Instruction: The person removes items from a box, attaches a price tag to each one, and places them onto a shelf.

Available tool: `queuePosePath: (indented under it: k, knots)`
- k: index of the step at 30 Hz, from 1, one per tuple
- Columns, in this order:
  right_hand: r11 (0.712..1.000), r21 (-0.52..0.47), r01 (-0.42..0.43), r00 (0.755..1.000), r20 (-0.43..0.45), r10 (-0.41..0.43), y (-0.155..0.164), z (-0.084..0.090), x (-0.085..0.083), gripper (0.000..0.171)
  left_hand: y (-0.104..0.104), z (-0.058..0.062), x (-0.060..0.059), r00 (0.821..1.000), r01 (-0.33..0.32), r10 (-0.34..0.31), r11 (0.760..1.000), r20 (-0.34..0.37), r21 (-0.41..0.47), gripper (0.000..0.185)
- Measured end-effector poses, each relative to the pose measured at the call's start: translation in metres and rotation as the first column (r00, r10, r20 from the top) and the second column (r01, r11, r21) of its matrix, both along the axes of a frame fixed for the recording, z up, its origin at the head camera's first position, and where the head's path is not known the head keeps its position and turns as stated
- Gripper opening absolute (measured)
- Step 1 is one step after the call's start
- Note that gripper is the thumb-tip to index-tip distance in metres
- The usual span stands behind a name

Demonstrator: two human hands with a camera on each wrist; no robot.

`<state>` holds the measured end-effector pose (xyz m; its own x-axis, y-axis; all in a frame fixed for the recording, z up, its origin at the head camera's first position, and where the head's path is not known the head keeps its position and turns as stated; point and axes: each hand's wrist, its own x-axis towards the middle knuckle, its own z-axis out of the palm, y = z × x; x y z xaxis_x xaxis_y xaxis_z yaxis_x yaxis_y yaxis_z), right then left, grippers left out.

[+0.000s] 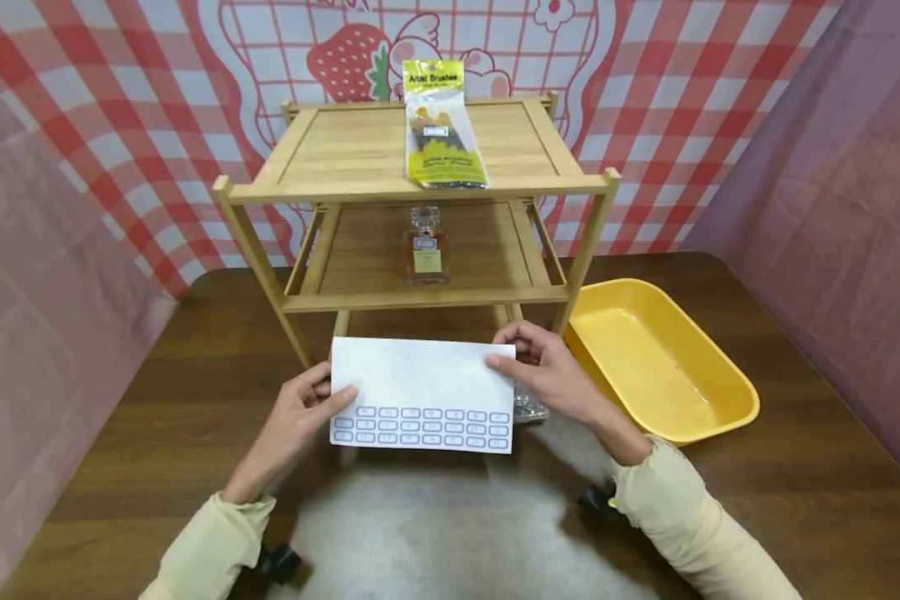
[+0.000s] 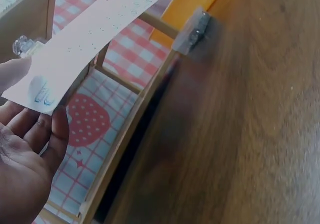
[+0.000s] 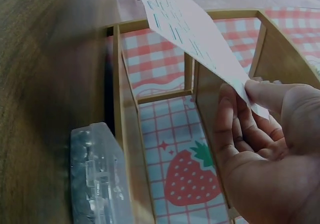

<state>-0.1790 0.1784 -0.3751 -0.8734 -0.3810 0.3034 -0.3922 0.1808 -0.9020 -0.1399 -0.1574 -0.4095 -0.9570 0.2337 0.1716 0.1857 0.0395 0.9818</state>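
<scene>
A white label sheet with rows of small blue-bordered labels along its lower part is held up in front of the shelf. My left hand pinches its left edge, thumb on the front and fingers behind. At the upper right corner my right hand pinches it the same way, thumb in front. In the right wrist view the sheet slants away from the right hand. The left wrist view shows the left hand's fingers under the sheet's near end.
A wooden tiered shelf bears a pack of artist brushes on top and a perfume bottle on the middle tier. A clear plastic box sits low by the shelf's right side. A yellow basin stands at right.
</scene>
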Motion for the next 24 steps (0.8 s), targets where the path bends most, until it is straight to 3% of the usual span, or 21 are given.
queuePosePath:
  k: [6, 9, 11, 14, 15, 18, 24]
  knots:
    - [0.999, -0.015, 0.050, 0.997, -0.065, -0.051, 0.001, 0.004, 0.005, 0.012, 0.003, 0.004, 0.004, 0.996, 0.022, -0.025, 0.999, -0.089, -0.032, 0.027]
    - [0.991, 0.044, 0.127, 0.970, -0.213, -0.115, -0.001, 0.005, 0.008, 0.018, 0.006, 0.009, 0.007, 0.990, 0.013, -0.023, 0.997, -0.140, -0.072, 0.021]
    - [0.974, 0.093, 0.207, 0.921, -0.356, -0.161, -0.004, 0.005, 0.012, 0.027, 0.008, 0.012, 0.010, 0.986, 0.002, -0.017, 0.996, -0.168, -0.089, 0.019]
    - [0.938, 0.125, 0.323, 0.813, -0.545, -0.208, -0.009, 0.008, 0.019, 0.038, 0.012, 0.017, 0.014, 0.980, -0.004, -0.014, 0.996, -0.198, -0.089, 0.018]
    - [0.933, 0.126, 0.337, 0.787, -0.581, -0.206, -0.011, 0.009, 0.021, 0.040, 0.014, 0.019, 0.015, 0.978, -0.002, -0.015, 0.996, -0.208, -0.084, 0.018]
    - [0.943, 0.121, 0.310, 0.738, -0.655, -0.159, -0.018, 0.011, 0.030, 0.037, 0.018, 0.023, 0.019, 0.973, 0.002, -0.015, 0.998, -0.232, -0.058, 0.017]
    - [0.971, 0.165, 0.173, 0.641, -0.767, 0.016, -0.042, 0.010, 0.048, 0.026, 0.027, 0.028, 0.023, 0.963, 0.020, -0.019, 1.000, -0.269, 0.001, 0.020]
